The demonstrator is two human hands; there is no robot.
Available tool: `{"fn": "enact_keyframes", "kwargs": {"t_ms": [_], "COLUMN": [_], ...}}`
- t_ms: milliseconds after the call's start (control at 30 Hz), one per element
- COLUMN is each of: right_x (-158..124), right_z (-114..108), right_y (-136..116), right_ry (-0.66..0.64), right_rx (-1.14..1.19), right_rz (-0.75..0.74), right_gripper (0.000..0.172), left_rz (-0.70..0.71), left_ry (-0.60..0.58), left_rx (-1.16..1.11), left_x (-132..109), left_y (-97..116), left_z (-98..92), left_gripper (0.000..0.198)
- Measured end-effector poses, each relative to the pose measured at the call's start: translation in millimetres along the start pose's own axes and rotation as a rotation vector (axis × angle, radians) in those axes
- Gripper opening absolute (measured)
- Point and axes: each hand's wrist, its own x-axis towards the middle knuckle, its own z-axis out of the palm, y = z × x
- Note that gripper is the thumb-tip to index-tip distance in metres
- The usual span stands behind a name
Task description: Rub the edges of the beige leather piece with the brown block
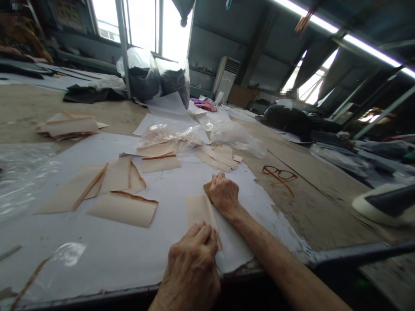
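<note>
Clear plastic [26,177]: spread at far left, partly over the white sheet [129,246]
Brown-edged pieces [125,209]: loose on the sheet, apparently set aside to leave room in front of the person
Left hand [196,255]: fingers bunched over the near part of the beige piece [197,207], probably steadying it; pinching or only pressing cannot be told from this view
Beige piece: flat on the sheet near the front edge of the surface [311,207], likely for easy reach
Right hand [224,192]: closed around a brown block [208,192] beside the piece's far right corner, seemingly for firm control
Eyeglasses [280,174]: off the sheet, presumably out of the way
</note>
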Motion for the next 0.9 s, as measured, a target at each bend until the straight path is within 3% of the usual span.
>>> {"fn": "enact_keyframes", "kwargs": {"t_ms": [100, 233, 367, 500, 700, 800, 900], "right_x": [14, 10, -17, -19, 26, 21, -2], "right_z": [2, -18, -32, -17, 2, -10, -29], "right_y": [4, 9, 1, -11, -13, -5, 9], "right_ry": [0.036, 0.056, -0.038, -0.074, 0.001, 0.035, 0.042], "right_rx": [0.003, 0.046, 0.123, 0.076, 0.059, 0.105, 0.176], "right_rz": [0.069, 0.207, 0.081, -0.038, 0.079, 0.170, 0.200], "right_gripper": [0.025, 0.025, 0.026, 0.025, 0.023, 0.024, 0.027], "left_rz": [-0.022, -0.020, -0.019, -0.004, -0.046, -0.098, -0.153], "left_ry": [-0.032, -0.025, -0.026, 0.006, 0.020, 0.005, -0.022], "left_rx": [-0.019, -0.029, -0.079, -0.053, 0.024, -0.007, -0.060], "left_x": [0, 0, 0, 0, -1, -1, 0], "left_y": [0, 1, 1, 1, 3, 4, 5], "left_z": [-2.0, -4.3, -4.6, -2.6, -3.6, -7.6, -11.4], "left_gripper": [0.040, 0.039, 0.037, 0.037, 0.034, 0.032, 0.031]}}
